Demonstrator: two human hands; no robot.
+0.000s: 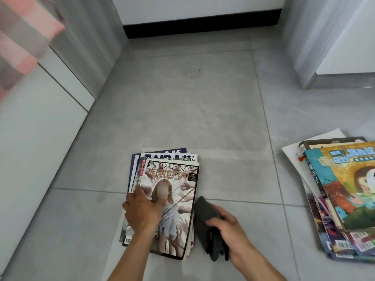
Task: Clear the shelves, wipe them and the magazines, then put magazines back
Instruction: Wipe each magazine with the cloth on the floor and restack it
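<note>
A stack of magazines (178,179) lies on the grey tile floor in front of me. Its top cover shows a blond figure and chains. My left hand (142,211) rests on the lower left of that cover, fingers spread and a fingertip pressing the picture. My right hand (229,230) grips a dark grey cloth (205,211) on the floor just right of the stack. A second, messier pile of colourful magazines (345,199) lies at the right edge of the view.
White cabinet fronts (40,118) run along the left. A pink and grey blurred cloth (22,43) hangs at the top left. A grey unit's side panel (304,47) stands at the upper right, with a black skirting (203,25) at the back.
</note>
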